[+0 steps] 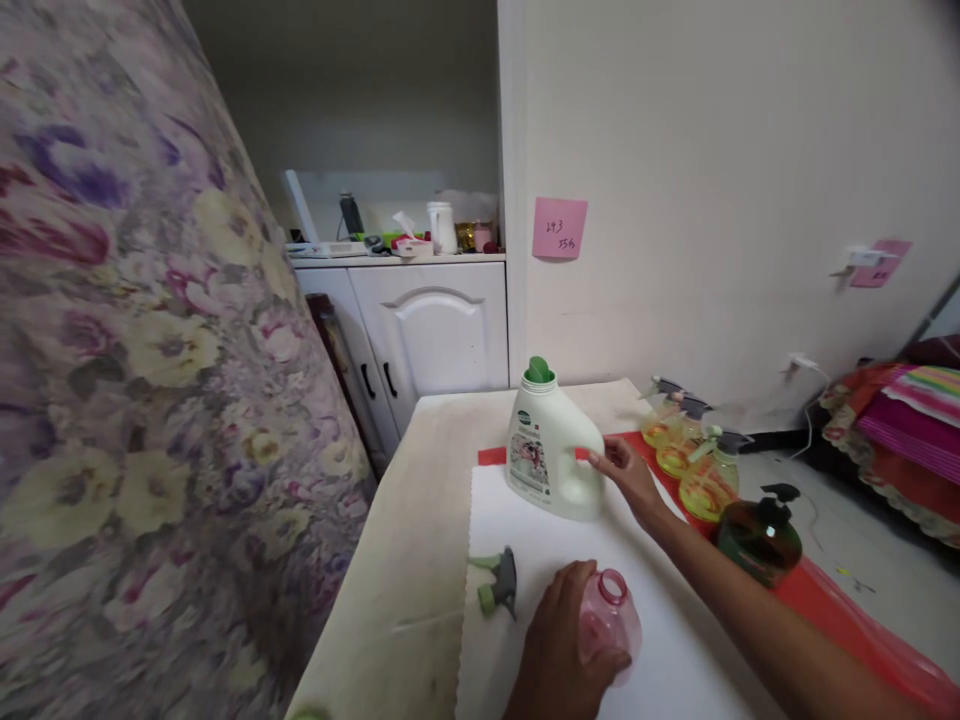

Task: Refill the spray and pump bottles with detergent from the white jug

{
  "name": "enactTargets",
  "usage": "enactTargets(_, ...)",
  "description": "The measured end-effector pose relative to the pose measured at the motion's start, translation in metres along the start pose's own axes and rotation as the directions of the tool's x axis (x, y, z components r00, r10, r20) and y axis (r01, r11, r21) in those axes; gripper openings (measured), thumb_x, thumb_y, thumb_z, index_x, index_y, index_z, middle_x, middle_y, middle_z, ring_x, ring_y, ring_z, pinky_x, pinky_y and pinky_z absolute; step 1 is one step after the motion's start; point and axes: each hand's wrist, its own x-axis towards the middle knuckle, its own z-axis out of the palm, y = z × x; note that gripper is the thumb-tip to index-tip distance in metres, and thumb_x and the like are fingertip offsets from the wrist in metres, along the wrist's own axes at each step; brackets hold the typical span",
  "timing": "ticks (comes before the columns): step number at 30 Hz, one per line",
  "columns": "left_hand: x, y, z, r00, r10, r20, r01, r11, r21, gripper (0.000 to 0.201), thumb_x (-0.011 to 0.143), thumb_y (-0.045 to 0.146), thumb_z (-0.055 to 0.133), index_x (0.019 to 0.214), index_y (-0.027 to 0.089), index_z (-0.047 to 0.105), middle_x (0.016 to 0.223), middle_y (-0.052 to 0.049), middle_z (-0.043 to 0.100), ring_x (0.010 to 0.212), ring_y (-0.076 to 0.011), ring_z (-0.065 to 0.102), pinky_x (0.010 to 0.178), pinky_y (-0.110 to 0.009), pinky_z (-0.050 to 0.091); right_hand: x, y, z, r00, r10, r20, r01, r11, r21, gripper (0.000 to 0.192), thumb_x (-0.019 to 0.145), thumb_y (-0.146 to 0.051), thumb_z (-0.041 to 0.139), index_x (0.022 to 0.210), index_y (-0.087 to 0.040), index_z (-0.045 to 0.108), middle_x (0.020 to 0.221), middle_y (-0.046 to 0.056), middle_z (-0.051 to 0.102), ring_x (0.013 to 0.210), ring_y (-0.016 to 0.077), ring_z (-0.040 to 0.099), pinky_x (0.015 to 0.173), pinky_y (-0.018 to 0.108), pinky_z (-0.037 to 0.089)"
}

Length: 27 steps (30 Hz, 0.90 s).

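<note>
A pale table runs along the wall beside a flower-printed curtain, carrying a white mat laid partly over a red sheet. At the far end of the mat stands a white detergent jug with a green cap, upright and near the wall. The right hand reaches across to it, fingers curled about the jug's handle and grasping it, though the jug rests on the mat and is not yet lifted.

Nearer the camera, the left hand closes around a small pink bottle, holding it steady on the mat with its open neck pointing up and slightly away. Its sprayer head, grey and green, lies loose on the mat just to the left, apart from the bottle.

Along the red sheet to the right stand three yellow spray bottles in a row, then a dark green pump bottle.

The work appears to stand at the start of a refill: bottle opened and braced, jug gripped. A next move would seem to call for taking off the green cap, then tilting the heavy jug slowly over a narrow mouth, with spillage onto the mat the evident risk.
</note>
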Motion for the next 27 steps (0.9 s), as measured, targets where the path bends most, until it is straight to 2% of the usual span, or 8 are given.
enactTargets(3, 0.0, 0.001, 0.0, 0.999, -0.032, 0.026, 0.032, 0.999, 0.021, 0.083, 0.059, 0.017, 0.067, 0.139, 0.021, 0.042, 0.146, -0.009, 0.042, 0.137, -0.0303, 0.03, 0.116, -0.041, 0.021, 0.012, 0.0, 0.005, 0.997, 0.024, 0.08, -0.022, 0.999, -0.028, 0.036, 0.063, -0.047, 0.077, 0.079, -0.018, 0.066, 0.073, 0.002, 0.069, 0.068, 0.0194, 0.061, 0.063, 0.031, 0.047)
enactTargets(6, -0.001, 0.004, -0.002, 0.997, -0.054, 0.049, 0.052, 0.998, 0.031, 0.085, 0.059, 0.017, 0.067, 0.14, 0.019, 0.04, 0.148, -0.01, 0.04, 0.139, -0.0297, 0.028, 0.117, -0.04, 0.019, 0.018, 0.0, 0.012, 0.992, 0.036, 0.117, -0.03, 0.998, -0.052, 0.032, 0.062, -0.046, 0.077, 0.064, -0.017, 0.063, 0.054, -0.002, 0.061, 0.052, 0.0142, 0.053, 0.053, 0.027, 0.041)
enactTargets(11, -0.002, 0.007, -0.004, 0.999, -0.023, 0.042, 0.022, 1.0, 0.019, 0.083, 0.06, 0.018, 0.068, 0.139, 0.018, 0.042, 0.145, -0.011, 0.042, 0.136, -0.0289, 0.032, 0.116, -0.038, 0.021, 0.015, -0.01, 0.028, 0.999, 0.007, 0.049, -0.003, 0.997, -0.074, 0.033, 0.062, -0.045, 0.077, 0.063, -0.018, 0.058, 0.046, -0.005, 0.053, 0.044, 0.0115, 0.044, 0.047, 0.025, 0.033)
enactTargets(15, -0.004, 0.006, -0.005, 0.999, 0.032, 0.007, -0.032, 0.999, -0.011, 0.08, 0.062, 0.017, 0.066, 0.138, 0.019, 0.042, 0.143, -0.01, 0.044, 0.134, -0.0281, 0.035, 0.115, -0.037, 0.023, 0.007, -0.034, 0.029, 0.999, -0.036, -0.022, 0.033, 0.994, -0.108, 0.034, 0.064, -0.047, 0.075, 0.065, -0.018, 0.058, 0.047, -0.005, 0.052, 0.044, 0.0116, 0.043, 0.047, 0.025, 0.033)
enactTargets(18, -0.005, 0.007, -0.005, 0.997, 0.077, -0.02, -0.077, 0.997, -0.016, 0.077, 0.063, 0.016, 0.066, 0.137, 0.02, 0.043, 0.14, -0.009, 0.047, 0.131, -0.0268, 0.039, 0.113, -0.036, 0.026, -0.003, -0.06, 0.014, 0.996, -0.065, -0.061, 0.056, 0.988, -0.144, 0.035, 0.065, -0.048, 0.075, 0.064, -0.018, 0.057, 0.047, -0.005, 0.052, 0.045, 0.0114, 0.043, 0.046, 0.025, 0.032)
enactTargets(23, -0.007, 0.009, -0.005, 0.989, 0.132, -0.07, -0.133, 0.991, -0.006, 0.071, 0.066, 0.017, 0.063, 0.134, 0.019, 0.046, 0.136, -0.009, 0.051, 0.127, -0.0251, 0.043, 0.111, -0.033, 0.029, -0.027, -0.103, -0.026, 0.987, -0.113, -0.111, 0.091, 0.978, -0.186, 0.035, 0.064, -0.047, 0.076, 0.063, -0.019, 0.055, 0.048, -0.006, 0.051, 0.045, 0.0104, 0.043, 0.045, 0.023, 0.031)
enactTargets(27, -0.006, 0.004, -0.004, 0.985, 0.153, -0.078, -0.152, 0.988, 0.013, 0.071, 0.07, 0.021, 0.061, 0.138, 0.018, 0.041, 0.137, -0.01, 0.05, 0.127, -0.026, 0.044, 0.109, -0.034, 0.031, -0.057, -0.121, -0.06, 0.975, -0.136, -0.177, 0.099, 0.974, -0.203, 0.035, 0.067, -0.047, 0.074, 0.062, -0.019, 0.054, 0.048, -0.006, 0.051, 0.045, 0.0102, 0.043, 0.046, 0.023, 0.032)
